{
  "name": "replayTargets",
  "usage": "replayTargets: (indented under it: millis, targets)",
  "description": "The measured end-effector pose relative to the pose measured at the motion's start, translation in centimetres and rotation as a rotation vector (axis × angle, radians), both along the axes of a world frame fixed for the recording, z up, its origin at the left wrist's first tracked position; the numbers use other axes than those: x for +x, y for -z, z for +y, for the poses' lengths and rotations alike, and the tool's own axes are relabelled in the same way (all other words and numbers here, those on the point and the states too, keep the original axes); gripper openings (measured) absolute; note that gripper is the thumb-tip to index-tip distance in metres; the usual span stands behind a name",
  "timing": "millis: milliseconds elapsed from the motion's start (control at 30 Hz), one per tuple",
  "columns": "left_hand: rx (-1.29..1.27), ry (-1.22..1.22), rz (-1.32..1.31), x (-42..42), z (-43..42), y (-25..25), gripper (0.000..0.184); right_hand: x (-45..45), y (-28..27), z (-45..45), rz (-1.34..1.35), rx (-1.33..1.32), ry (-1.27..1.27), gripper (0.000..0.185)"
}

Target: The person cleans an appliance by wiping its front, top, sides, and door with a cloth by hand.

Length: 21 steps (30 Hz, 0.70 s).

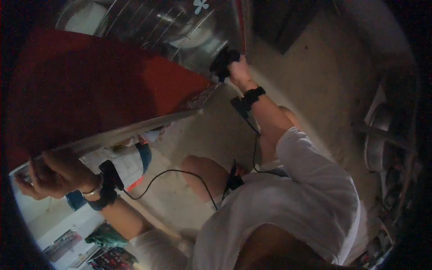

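My right hand (240, 69) is closed on a black object (220, 64), whose kind I cannot make out in the dim light. It is against the lower corner of a shiny, ribbed metal and glass-like surface (189, 33). At the far left, my left hand (54, 175) has its fingers bent and apart at the pale edge of a dark red panel (103, 85). I see nothing held in it, though the palm is partly in shadow. Black devices are strapped to both wrists, joined by a cable (173, 171).
Below the red panel lies a white bag-like item (121, 162) with blue and red parts. Green plastic (108, 236) and other clutter are at the lower left. A dark stand-like object (382, 135) is on the right. The floor (297, 76) is beige, and my bare knees are near it.
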<state>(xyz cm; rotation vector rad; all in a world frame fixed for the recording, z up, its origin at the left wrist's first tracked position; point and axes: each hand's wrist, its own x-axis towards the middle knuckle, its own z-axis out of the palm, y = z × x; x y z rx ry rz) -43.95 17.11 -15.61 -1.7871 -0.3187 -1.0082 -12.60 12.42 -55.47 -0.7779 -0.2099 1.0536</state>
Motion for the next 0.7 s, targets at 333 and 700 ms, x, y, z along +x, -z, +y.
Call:
replayTargets:
  millis: [333,700]
  targets:
    - [-0.199,0.231,-0.169,2.2,-0.5,0.3,0.036,0.0,0.7,0.8,-0.54,-0.346,0.318,0.035]
    - [-0.206,0.159,-0.118,1.5,-0.6,0.6,0.045,-1.2,-6.6,-2.9,-0.653,-0.398,0.109,0.05]
